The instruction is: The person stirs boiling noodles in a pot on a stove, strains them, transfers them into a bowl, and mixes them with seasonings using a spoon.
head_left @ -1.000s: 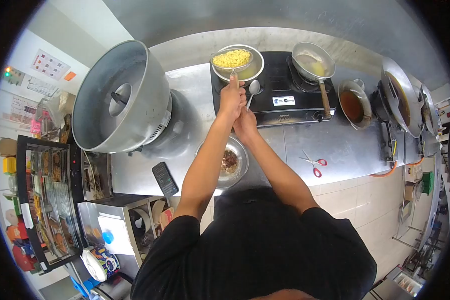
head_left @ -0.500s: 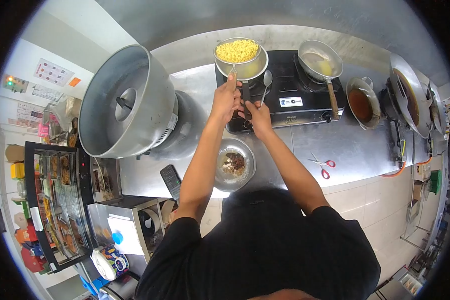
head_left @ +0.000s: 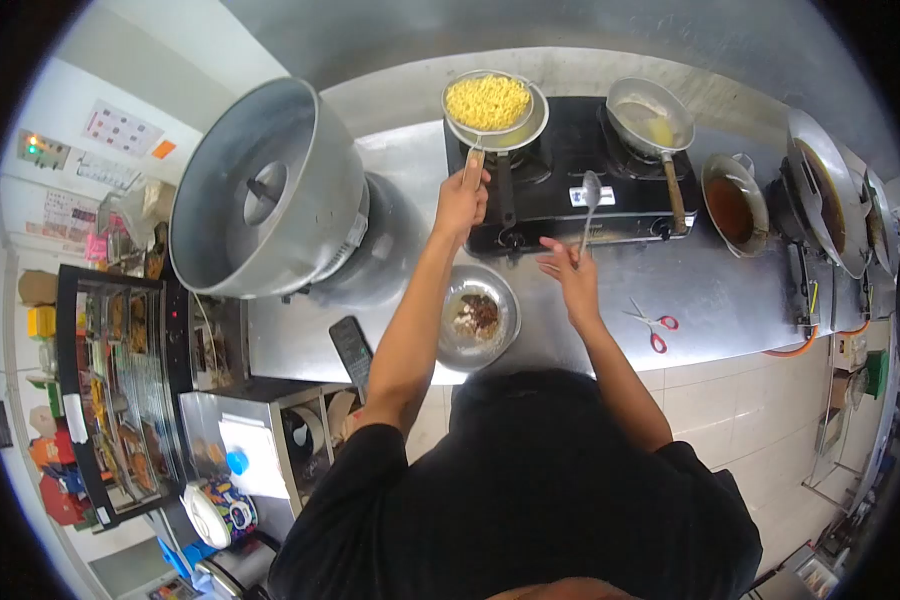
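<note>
My left hand (head_left: 460, 205) is closed around the handle of a strainer (head_left: 478, 142). Yellow noodles (head_left: 488, 103) fill the strainer, which is over a pan (head_left: 537, 125) on the left burner; the pan's black handle points toward me. In my right hand (head_left: 574, 280) a metal spoon (head_left: 591, 190) is gripped by its handle, bowl end up and away from me, while some fingers stretch out to the left. Below the stove, between my forearms, a metal bowl (head_left: 510, 318) holds dark and pale seasonings (head_left: 479, 317).
A second pan (head_left: 635, 93) sits on the right of the black gas stove (head_left: 560, 165). To its right are a pan of brown liquid (head_left: 728, 210) and a wok (head_left: 820, 190). Red-handled scissors (head_left: 656, 325) and a phone (head_left: 350, 350) lie on the counter. A large metal drum (head_left: 300, 200) stands left.
My right hand has come off the pan handle and moved right and toward me with the spoon. My left hand keeps hold of the strainer.
</note>
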### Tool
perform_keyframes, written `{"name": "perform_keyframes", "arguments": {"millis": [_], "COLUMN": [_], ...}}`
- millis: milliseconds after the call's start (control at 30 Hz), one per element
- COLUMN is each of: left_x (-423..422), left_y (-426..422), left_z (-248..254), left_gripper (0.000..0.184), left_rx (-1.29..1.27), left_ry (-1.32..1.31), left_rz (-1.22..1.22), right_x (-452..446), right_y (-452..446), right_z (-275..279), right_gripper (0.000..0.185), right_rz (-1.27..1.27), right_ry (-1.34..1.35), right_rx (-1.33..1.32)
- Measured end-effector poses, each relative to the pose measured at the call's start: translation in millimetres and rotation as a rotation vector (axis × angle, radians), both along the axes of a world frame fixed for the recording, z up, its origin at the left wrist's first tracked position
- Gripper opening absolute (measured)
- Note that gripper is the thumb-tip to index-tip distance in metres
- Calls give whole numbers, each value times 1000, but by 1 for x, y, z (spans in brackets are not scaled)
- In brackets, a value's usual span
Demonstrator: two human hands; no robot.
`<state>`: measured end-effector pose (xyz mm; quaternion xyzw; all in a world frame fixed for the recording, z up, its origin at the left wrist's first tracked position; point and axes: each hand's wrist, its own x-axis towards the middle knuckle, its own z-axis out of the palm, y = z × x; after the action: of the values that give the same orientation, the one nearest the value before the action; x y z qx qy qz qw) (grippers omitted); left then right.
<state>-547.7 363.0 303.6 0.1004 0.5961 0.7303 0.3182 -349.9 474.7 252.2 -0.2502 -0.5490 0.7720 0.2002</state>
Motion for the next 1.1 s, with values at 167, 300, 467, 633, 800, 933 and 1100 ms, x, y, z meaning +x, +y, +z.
{"name": "perform_keyframes", "arguments": {"millis": [167, 300, 467, 633, 800, 933, 1100], "left_x": [12, 47, 141, 227, 249, 251, 248], "left_y": [-25, -79, -176, -217, -236, -248, -241], "left_z": [1, 23, 29, -10, -46, -52, -45], "left_gripper": [42, 42, 36, 24, 23, 38, 39], "left_rx": [56, 104, -158, -654, -1068, -1209, -1130], "left_ry": [-35, -79, 51, 261, 767, 847, 869], "left_rz": [3, 13, 123, 218, 194, 117, 156], "right_x": [62, 92, 113, 105, 95, 95, 103], "right_y": [-6, -5, -4, 3, 8, 9, 9], "right_z": [-25, -23, -26, -17, -9, -8, -12], "right_gripper": [26, 28, 29, 29, 30, 34, 33], "right_rz": [-44, -93, -121, -83, -49, -51, -75], "right_ry": [-80, -108, -184, -171, -122, -115, -135], "right_rx": [77, 96, 173, 226, 273, 316, 298]}}
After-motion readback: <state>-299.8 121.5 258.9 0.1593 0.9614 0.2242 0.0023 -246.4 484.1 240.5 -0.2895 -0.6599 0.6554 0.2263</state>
